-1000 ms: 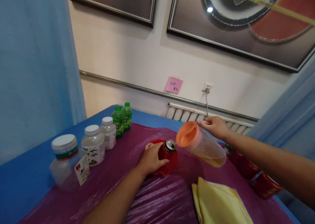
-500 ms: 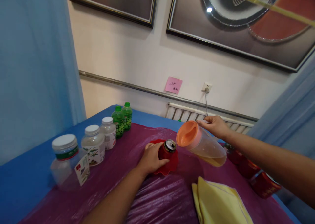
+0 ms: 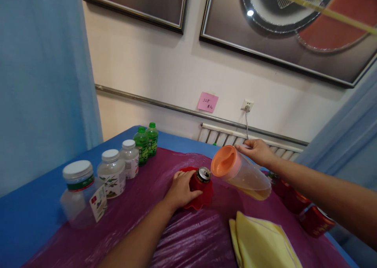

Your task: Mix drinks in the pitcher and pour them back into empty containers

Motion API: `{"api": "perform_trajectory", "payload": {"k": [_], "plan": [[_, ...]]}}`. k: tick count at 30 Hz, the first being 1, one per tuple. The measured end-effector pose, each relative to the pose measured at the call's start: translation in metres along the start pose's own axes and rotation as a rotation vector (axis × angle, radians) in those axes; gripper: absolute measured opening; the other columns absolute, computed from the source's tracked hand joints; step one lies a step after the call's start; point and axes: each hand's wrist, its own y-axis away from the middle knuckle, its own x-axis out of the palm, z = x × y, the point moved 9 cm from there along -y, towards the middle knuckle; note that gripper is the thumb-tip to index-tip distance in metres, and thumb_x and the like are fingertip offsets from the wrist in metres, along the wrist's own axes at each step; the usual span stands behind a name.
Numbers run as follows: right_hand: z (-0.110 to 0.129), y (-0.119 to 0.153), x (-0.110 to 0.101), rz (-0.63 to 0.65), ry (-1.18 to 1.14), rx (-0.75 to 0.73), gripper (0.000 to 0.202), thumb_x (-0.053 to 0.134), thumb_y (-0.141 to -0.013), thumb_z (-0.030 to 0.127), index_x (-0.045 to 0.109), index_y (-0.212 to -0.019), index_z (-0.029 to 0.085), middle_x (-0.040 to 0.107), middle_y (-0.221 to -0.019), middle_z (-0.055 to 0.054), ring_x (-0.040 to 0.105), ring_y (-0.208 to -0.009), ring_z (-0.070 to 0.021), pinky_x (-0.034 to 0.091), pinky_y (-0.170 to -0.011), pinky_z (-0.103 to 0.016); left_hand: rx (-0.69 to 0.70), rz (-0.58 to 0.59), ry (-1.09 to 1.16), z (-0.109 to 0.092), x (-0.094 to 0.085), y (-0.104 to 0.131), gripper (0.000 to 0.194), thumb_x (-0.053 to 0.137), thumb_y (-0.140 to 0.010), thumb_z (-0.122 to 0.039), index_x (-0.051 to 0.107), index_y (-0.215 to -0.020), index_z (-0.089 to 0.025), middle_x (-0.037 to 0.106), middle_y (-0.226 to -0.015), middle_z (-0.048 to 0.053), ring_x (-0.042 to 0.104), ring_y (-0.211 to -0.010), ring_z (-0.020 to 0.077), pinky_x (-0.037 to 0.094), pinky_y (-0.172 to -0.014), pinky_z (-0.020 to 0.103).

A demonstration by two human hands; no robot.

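Observation:
My left hand [image 3: 183, 189] is wrapped round a red can [image 3: 198, 182], which stands upright on a red scalloped mat [image 3: 207, 195]. The can's silver top faces up. My right hand [image 3: 257, 151] grips the handle of a clear pitcher [image 3: 246, 175] with an orange lid [image 3: 224, 161]. The pitcher is tipped toward the can, its lid edge close beside the can's top. Yellowish liquid lies along the pitcher's lower side. Whether a stream runs between lid and can is too small to tell.
Clear jars with white lids [image 3: 79, 193] and two green bottles [image 3: 152, 139] line the left. A folded yellow cloth [image 3: 263, 242] lies at the front right, on the purple sheet [image 3: 182, 236]. Several red cans [image 3: 315, 221] stand at the right.
The liquid inside the pitcher has shifted slightly and looks a little lower. Both hands, the can and the pitcher are almost unmoved.

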Motion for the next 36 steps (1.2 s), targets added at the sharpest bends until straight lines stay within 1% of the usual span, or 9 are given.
{"api": "perform_trajectory", "payload": {"k": [8, 15, 26, 32, 36], "plan": [[0.0004, 0.0002, -0.0015, 0.005, 0.006, 0.004, 0.058, 0.053, -0.074, 0.074, 0.036, -0.053, 0.023, 0.029, -0.052, 0.004, 0.028, -0.050, -0.0100, 0.018, -0.046, -0.027, -0.001, -0.002, -0.007, -0.0007, -0.0008, 0.0006, 0.067, 0.086, -0.064, -0.036, 0.063, -0.125, -0.021, 0.072, -0.123, 0.008, 0.063, -0.116, 0.0337, 0.034, -0.113, 0.052], [0.0008, 0.0014, -0.0013, 0.012, 0.001, 0.012, 0.058, 0.054, -0.074, 0.075, 0.037, -0.054, 0.023, 0.031, -0.052, 0.004, 0.029, -0.049, -0.0100, 0.019, -0.046, -0.027, 0.005, -0.008, 0.000, 0.0004, -0.0002, 0.0003, 0.067, 0.085, -0.064, -0.036, 0.063, -0.127, -0.024, 0.072, -0.126, 0.008, 0.063, -0.117, 0.0338, 0.034, -0.113, 0.051], [0.0028, 0.0040, 0.0003, 0.030, 0.022, 0.034, 0.056, 0.052, -0.074, 0.074, 0.036, -0.054, 0.024, 0.031, -0.053, 0.004, 0.029, -0.051, -0.0100, 0.019, -0.047, -0.027, -0.002, 0.004, 0.003, -0.0002, 0.0001, 0.0008, 0.068, 0.085, -0.064, -0.036, 0.062, -0.127, -0.022, 0.071, -0.127, 0.009, 0.062, -0.118, 0.0331, 0.033, -0.113, 0.050], [0.0009, 0.0034, -0.0004, -0.022, 0.001, -0.006, 0.057, 0.053, -0.074, 0.074, 0.036, -0.054, 0.024, 0.028, -0.052, 0.004, 0.027, -0.050, -0.0102, 0.018, -0.046, -0.027, -0.001, 0.000, 0.007, 0.0000, -0.0005, 0.0008, 0.067, 0.084, -0.064, -0.036, 0.062, -0.127, -0.023, 0.071, -0.126, 0.009, 0.062, -0.118, 0.0339, 0.033, -0.114, 0.051], [-0.0027, 0.0082, 0.0021, -0.050, -0.063, -0.032, 0.058, 0.056, -0.077, 0.072, 0.032, -0.053, 0.024, 0.024, -0.053, 0.005, 0.025, -0.051, -0.0096, 0.016, -0.047, -0.027, 0.002, -0.006, 0.006, 0.0014, 0.0005, 0.0006, 0.066, 0.085, -0.063, -0.035, 0.063, -0.125, -0.024, 0.072, -0.124, 0.008, 0.062, -0.116, 0.0335, 0.034, -0.113, 0.051]]}}
